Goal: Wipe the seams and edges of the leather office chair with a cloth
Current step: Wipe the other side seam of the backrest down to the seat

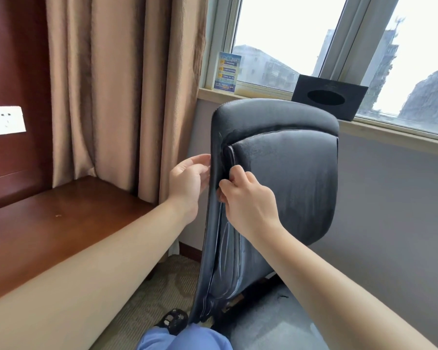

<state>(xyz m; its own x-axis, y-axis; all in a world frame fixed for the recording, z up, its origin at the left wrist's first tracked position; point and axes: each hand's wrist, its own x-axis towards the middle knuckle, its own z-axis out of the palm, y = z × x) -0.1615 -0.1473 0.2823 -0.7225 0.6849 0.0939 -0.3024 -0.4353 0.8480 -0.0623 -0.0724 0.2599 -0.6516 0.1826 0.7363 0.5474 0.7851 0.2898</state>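
The black leather office chair [288,173] stands in front of me with its backrest upright. My left hand [187,183] grips the outer left edge of the backrest, with the fingers wrapped behind it. My right hand [245,198] is curled at the vertical seam [229,152] on the backrest's left side. Its thumb and fingertips pinch the leather there. No cloth shows in either hand. The seat [268,319] is at the bottom right.
A wooden desk [48,223] runs along the left under beige curtains [116,84]. On the window sill [395,131] behind the chair stand a black tissue box [329,97] and a blue card [226,72]. Patterned carpet [149,299] and my shoe [173,320] lie below.
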